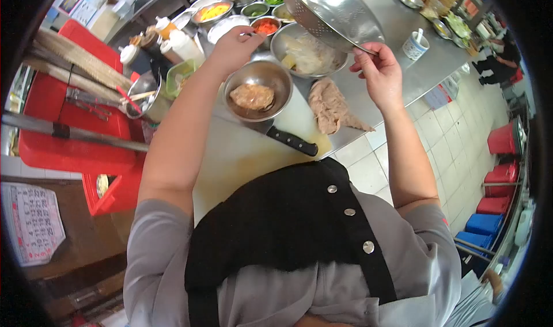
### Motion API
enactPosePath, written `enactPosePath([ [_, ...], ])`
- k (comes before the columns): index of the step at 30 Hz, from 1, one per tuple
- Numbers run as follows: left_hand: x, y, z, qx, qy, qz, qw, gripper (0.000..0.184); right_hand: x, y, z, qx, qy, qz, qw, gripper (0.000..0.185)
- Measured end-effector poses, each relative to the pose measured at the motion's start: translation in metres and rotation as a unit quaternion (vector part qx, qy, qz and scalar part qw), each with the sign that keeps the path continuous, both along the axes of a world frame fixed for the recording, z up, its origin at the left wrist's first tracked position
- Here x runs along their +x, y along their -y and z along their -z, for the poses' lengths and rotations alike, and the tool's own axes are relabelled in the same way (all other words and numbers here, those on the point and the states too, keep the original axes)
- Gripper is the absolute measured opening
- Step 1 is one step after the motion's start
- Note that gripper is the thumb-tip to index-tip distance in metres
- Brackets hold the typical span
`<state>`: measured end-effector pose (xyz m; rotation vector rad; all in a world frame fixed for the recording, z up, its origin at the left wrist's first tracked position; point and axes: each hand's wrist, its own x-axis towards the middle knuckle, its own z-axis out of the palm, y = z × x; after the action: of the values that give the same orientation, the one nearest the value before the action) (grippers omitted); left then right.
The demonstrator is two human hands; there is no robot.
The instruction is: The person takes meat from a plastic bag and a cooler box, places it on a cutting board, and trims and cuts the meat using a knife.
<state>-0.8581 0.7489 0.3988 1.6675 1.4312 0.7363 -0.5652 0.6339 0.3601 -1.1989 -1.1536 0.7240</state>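
Note:
My right hand [380, 76] grips the rim of a perforated metal colander [337, 13], tilted up over a metal bowl with pale, wet-looking food [308, 50]. My left hand [239, 48] is raised above the near bowls with its fingers curled together beside a small bowl of chopped red pieces [266, 25]; what it holds, if anything, is too small to make out. Below it a metal bowl [282, 76] contains a brownish lump of food [252, 97]. A black-handled knife [292, 140] lies on the cutting board [230, 148], and a crumpled brown cloth [333, 105] is to its right.
Sauce bottles [184, 45] and a metal container with utensils [144, 94] stand at the left, near red bins [75, 143]. Several ingredient bowls line the back. A patterned cup [415, 46] stands on the steel counter [397, 25]. Another person [500, 65] is far off at the right.

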Motion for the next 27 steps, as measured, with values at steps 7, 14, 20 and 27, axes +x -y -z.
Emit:
enactPosePath([
  [7, -0.053, 0.02, 0.038, 0.053, -0.283, 0.171, 0.942, 0.047, 0.002, -0.018, 0.051, -0.038, 0.195, -0.012, 0.98, 0.029],
  [14, -0.041, 0.037, 0.057, 0.145, -0.475, 0.234, 0.836, 0.046, -0.041, 0.028, -0.004, -0.202, 0.397, -0.159, 0.881, 0.04],
  [20, -0.029, 0.041, 0.067, 0.126, -0.52, 0.228, 0.814, 0.046, -0.119, 0.062, 0.056, -0.113, 0.583, -0.27, 0.758, 0.048],
  [27, -0.029, 0.043, 0.081, 0.089, -0.471, 0.204, 0.854, 0.055, -0.076, 0.086, 0.063, -0.139, 0.489, -0.29, 0.811, 0.055],
])
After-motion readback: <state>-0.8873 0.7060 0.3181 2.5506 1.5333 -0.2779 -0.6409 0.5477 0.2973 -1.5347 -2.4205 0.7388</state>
